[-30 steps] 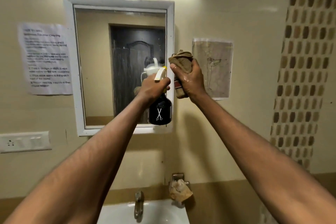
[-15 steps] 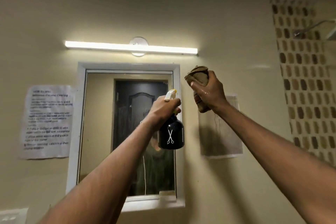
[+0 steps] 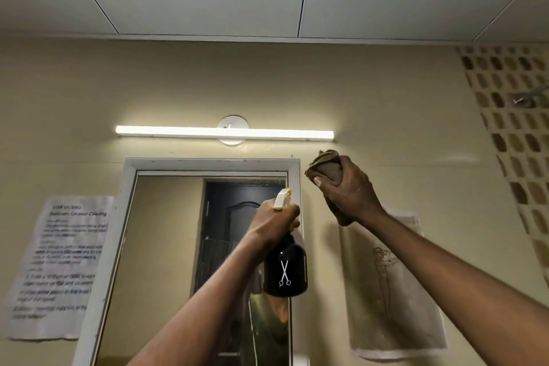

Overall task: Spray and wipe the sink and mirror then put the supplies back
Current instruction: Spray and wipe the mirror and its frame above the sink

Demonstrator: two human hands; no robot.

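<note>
The left hand (image 3: pixel 274 221), at the centre of the frame, has its fingers curled tight round the neck of a black spray bottle (image 3: pixel 285 272), which stands upright before the right edge of the mirror (image 3: pixel 166 246). The bottle bears a white scissors mark, and its white and yellow spray head (image 3: pixel 282 198) shows above the knuckles. The right hand (image 3: pixel 347 193), right of centre and slightly higher, is clenched round a bunched brown cloth (image 3: pixel 323 168), held up in front of the wall just beside the mirror's upper right corner; whether the cloth touches the wall cannot be told. The white-framed mirror fills the lower centre and reflects a dark door. A lit tube light (image 3: pixel 224 132) is mounted above it. A printed notice (image 3: pixel 56 267) hangs at lower left, a paper with a drawing (image 3: pixel 389 288) at lower right.
</note>
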